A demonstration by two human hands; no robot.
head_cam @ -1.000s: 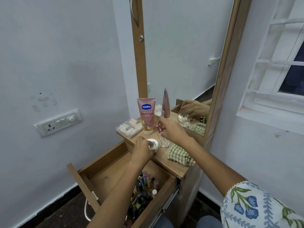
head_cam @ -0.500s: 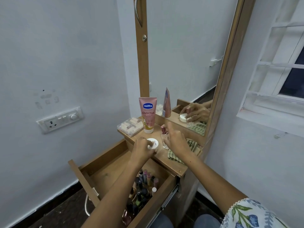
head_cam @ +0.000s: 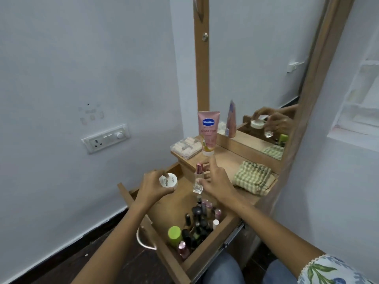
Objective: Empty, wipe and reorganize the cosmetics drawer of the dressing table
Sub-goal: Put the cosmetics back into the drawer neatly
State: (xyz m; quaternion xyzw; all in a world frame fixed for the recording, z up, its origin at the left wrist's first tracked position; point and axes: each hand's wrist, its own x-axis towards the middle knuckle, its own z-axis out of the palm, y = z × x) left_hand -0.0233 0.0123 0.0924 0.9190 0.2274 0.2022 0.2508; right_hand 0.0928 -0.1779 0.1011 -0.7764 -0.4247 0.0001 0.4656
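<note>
the drawer (head_cam: 207, 255) of the dressing table (head_cam: 246, 193) stands pulled out toward the near side, below the tabletop. its right and near part is packed with small cosmetics: dark nail polish bottles (head_cam: 198, 226), a few pink-capped tubes (head_cam: 209, 208), a small white-capped bottle (head_cam: 215, 224), a bottle with a lime green cap (head_cam: 174, 233) and a pink bottle (head_cam: 182, 248) nearest the front. the far left part of the drawer floor shows bare wood.

above the drawer, the left hand (head_cam: 151, 188) grips a round white jar (head_cam: 168, 181), fingers curled round its rim, its printed lid facing up. just to the right, the right hand (head_cam: 217, 181) pinches a clear glass perfume bottle (head_cam: 198, 181) with a rose-coloured cap, held upright in the air at the tabletop's near edge; the index finger points up and away.

on the tabletop, far from the hands, a pink vaseline tube (head_cam: 208, 133) stands on its cap, with a clear plastic box (head_cam: 186, 147) of small pale items touching or just beside it on the left. a green checked cloth (head_cam: 253, 178) lies crumpled at the right. the mirror (head_cam: 256, 64) behind reflects both hands, the jar and the cloth. a switch panel (head_cam: 105, 138) sits on the left wall. blue jeans and a floral sleeve (head_cam: 336, 270) show at the near edge.
</note>
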